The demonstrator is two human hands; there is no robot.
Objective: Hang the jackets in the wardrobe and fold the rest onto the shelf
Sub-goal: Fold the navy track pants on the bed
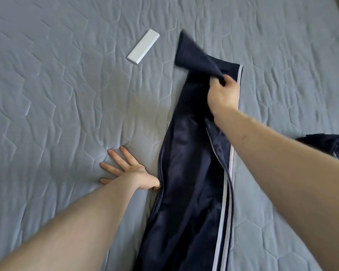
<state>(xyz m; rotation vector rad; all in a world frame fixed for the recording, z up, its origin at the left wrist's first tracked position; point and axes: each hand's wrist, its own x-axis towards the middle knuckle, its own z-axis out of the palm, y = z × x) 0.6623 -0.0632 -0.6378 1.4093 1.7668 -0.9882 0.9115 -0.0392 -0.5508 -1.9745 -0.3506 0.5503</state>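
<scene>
Right hand [222, 94] forms the working grip: its fingers are curled round the far end of the navy track trousers [192, 173], pinching a bunch of dark fabric and holding that end lifted off the bed [67, 85], where it shows blurred. Below and nearer than this grip, the trousers lie lengthwise on the grey quilted bedcover, running from the raised end back toward the person, with pale stripes [224, 208] along the edge on the right-hand side of the garment. Left hand [125, 171] lies well to the left of and nearer than the grip, flat on the bedcover with fingers straight and spread; it holds nothing, and its thumb side sits just beside, possibly touching, the left edge of the trousers. Whether the thumb is tucked under the fabric cannot be told. Both forearms are bare. Up and to the left of the grip, apart from the trousers, a flat white rectangular object [143, 46] lies on the bedcover; what it is cannot be told. To the right of and nearer than the grip, partly hidden behind the right forearm, a second dark navy garment [327, 145] lies bunched at the frame edge.
</scene>
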